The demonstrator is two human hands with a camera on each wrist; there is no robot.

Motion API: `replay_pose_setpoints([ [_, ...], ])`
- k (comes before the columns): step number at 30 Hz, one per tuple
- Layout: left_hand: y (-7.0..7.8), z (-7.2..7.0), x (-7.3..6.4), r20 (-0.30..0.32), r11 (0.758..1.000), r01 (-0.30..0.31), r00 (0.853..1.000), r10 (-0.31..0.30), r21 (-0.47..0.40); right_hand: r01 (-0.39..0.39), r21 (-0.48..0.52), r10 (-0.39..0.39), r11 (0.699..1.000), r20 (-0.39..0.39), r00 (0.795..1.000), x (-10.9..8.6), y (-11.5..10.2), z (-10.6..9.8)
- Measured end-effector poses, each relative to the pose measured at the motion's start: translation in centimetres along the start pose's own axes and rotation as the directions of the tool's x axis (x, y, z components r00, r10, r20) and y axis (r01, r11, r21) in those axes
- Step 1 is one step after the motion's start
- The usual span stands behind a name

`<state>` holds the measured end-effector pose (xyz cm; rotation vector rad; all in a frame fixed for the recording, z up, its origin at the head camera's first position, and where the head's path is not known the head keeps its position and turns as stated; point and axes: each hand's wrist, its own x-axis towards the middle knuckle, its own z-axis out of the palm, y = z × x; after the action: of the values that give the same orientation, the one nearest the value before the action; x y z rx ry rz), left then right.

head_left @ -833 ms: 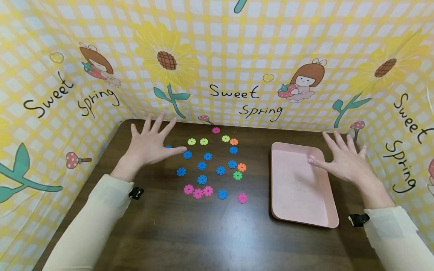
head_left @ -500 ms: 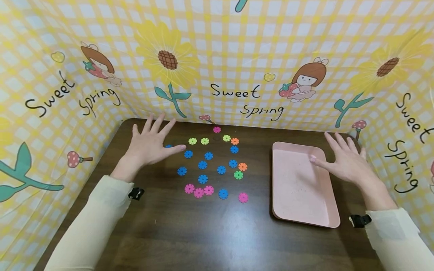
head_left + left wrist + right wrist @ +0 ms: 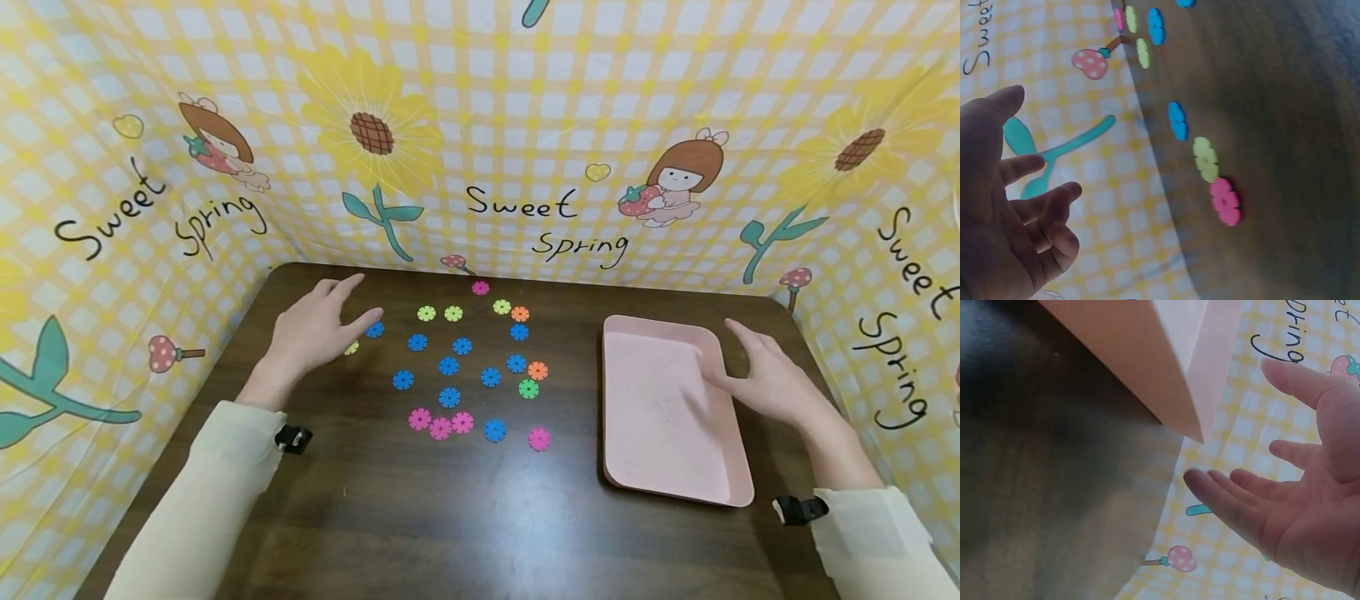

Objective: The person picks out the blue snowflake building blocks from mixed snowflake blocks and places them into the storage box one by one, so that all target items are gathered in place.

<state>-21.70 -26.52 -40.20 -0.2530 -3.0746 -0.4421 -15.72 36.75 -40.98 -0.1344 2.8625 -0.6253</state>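
Note:
My left hand [image 3: 307, 332] hovers above the far left of the table with its fingers loosely bent and nothing in them. Near its thumb lie a blue notched plastic disc [image 3: 375, 330] and a yellow-green disc [image 3: 352, 348], partly hidden by the hand. The left wrist view shows a pink disc [image 3: 1226, 201] touching a yellow-green one. At the right, my right hand [image 3: 776, 379] hangs beside the pink tray [image 3: 738, 475], its thumb over the tray's right rim. It holds nothing, and its fingers look relaxed in the right wrist view.
Several more discs lie flat mid-table: blue ones [image 3: 448, 366], pink ones [image 3: 441, 428], orange ones [image 3: 537, 371], yellow-green ones [image 3: 453, 313] and a green one [image 3: 528, 389]. A yellow checked cloth [image 3: 510, 133] with printed flowers walls the dark wooden table [image 3: 420, 517] at the back and sides.
Both hands have gone from widely spread fingers to looser, bent ones and have drawn back slightly. A yellow-green disc beside the left hand has come into sight. The discs and tray stay put.

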Motion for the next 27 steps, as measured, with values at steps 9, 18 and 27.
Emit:
replay_pose_setpoints([
  [9,-1.9,1.8,0.8,0.071,0.997,0.057,0.996,-0.053,-0.045,-0.004,0.122,-0.006,0.992,0.078,0.997,-0.7,1.4,1.8],
  [18,-3.3,3.9,1.7,0.140,0.994,0.076,0.988,-0.064,-0.082,-0.055,0.399,-0.015,0.915,0.170,0.985,-1.7,1.5,3.1],
  [27,-4.0,5.7,2.5,0.132,0.994,0.082,0.989,-0.072,-0.073,-0.080,0.527,-0.029,0.846,0.196,0.980,-2.3,2.5,3.7],
])
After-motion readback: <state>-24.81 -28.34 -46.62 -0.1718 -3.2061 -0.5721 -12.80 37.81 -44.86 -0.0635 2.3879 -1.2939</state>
